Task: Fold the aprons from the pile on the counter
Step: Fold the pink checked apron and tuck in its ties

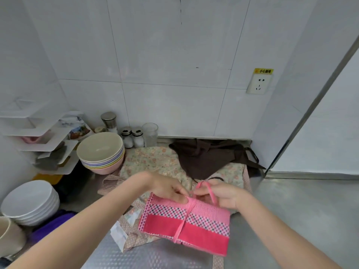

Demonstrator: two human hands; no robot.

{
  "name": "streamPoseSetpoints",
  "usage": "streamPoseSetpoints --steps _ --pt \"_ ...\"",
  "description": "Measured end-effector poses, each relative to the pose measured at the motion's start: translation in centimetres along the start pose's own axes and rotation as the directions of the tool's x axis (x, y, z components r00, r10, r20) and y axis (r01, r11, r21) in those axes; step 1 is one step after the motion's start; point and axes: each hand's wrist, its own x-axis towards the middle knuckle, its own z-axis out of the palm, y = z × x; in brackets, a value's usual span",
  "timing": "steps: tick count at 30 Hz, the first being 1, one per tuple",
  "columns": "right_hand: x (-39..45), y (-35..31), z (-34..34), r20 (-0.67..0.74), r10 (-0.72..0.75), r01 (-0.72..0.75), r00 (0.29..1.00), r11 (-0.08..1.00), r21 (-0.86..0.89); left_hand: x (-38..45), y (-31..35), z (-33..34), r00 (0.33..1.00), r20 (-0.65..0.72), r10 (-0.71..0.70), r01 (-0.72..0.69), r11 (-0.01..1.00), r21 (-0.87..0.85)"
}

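A pink apron folded into a flat bundle, with a dotted band across it, is held above the counter in front of me. Its pink strap runs around the middle of the bundle and loops up at the top edge. My left hand pinches the strap at that top edge. My right hand grips the strap's loop beside it. Behind lies a floral apron spread flat, with a dark brown apron crumpled on it near the wall.
A stack of pastel bowls stands at the left, white plates and a cup nearer me. Shakers and a glass line the wall. A white shelf rack is at far left. Steel counter extends right.
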Motion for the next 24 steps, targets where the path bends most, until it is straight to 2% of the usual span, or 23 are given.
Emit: streamPoseSetpoints --steps 1,2,4,7,10,12,14,16,19,22,24 --pt "-0.7 -0.5 0.0 -0.030 -0.045 0.042 0.999 0.997 -0.072 0.6 0.1 0.1 0.999 -0.008 -0.038 0.038 0.996 0.076" --pt "-1.0 -1.0 0.0 0.011 -0.033 0.034 0.999 0.993 -0.111 1.2 0.1 0.4 0.997 -0.029 -0.070 0.074 0.985 0.156" --pt "-1.0 -1.9 0.6 0.003 -0.050 0.050 0.999 0.979 -0.197 2.1 -0.4 0.6 0.986 -0.119 -0.116 0.143 0.958 0.249" --pt "-0.6 -2.3 1.5 -0.031 -0.103 0.089 0.994 0.953 -0.289 2.9 -1.0 1.0 0.960 -0.239 -0.142 0.203 0.945 0.254" --pt "-0.4 -2.5 2.1 -0.115 -0.171 0.133 0.979 0.951 -0.278 3.4 -1.1 1.3 0.970 -0.211 -0.118 0.175 0.946 0.272" --pt "-0.2 -2.7 2.1 -0.158 -0.205 0.142 0.966 0.930 -0.338 3.4 -1.2 1.4 0.979 -0.167 -0.121 0.160 0.955 0.249" --pt "-0.7 -3.1 1.8 -0.158 -0.189 0.095 0.969 0.877 -0.470 3.1 -1.6 1.3 0.980 -0.150 -0.132 0.161 0.965 0.205" --pt "-1.6 -3.4 1.0 -0.096 -0.095 0.018 0.991 0.794 -0.607 2.6 -2.4 1.2 0.977 -0.159 -0.140 0.163 0.977 0.141" --pt "-2.4 -3.1 0.8 0.027 0.045 -0.013 0.999 0.714 -0.700 1.9 -3.5 0.8 0.980 -0.141 -0.139 0.147 0.988 0.049" --pt "-1.7 -2.9 1.2 0.037 -0.044 0.056 0.998 0.607 -0.792 1.1 -3.3 0.4 0.988 -0.092 -0.122 0.109 0.985 -0.131" --pt "-1.4 -3.3 1.6 0.037 -0.121 0.103 0.992 0.606 -0.789 0.8 -2.9 0.2 0.992 -0.046 -0.117 0.106 0.975 -0.198"
